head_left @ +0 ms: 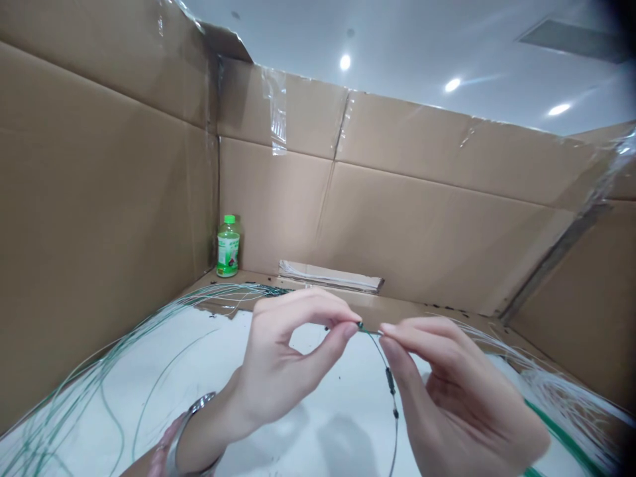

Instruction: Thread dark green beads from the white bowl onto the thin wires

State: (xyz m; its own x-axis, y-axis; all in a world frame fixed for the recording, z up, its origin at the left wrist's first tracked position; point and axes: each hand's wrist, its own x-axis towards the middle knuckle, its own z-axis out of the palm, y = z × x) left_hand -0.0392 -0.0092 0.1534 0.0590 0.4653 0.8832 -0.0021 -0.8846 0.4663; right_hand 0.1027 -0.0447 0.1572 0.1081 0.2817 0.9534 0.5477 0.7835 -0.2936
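My left hand [293,351] is closed in a pinch on a small dark piece [360,325] at the end of a thin green wire [370,330]. Just to the right, my right hand [447,384] pinches the same stretch of wire between thumb and forefinger. Only a short gap separates the two sets of fingertips. From there a thin cable [396,437] hangs down between the hands, with a black sleeve [389,380] and a smaller dark bead [396,414] on it. My right palm hides part of what lies behind it.
Loose green and white wires [104,371] spread along the left, their dark ends bunched at the back. A bundle of white wires [566,397] lies at the right. Cardboard walls [422,218] surround the white work surface [263,444]. A green bottle [228,248] stands in the back left corner.
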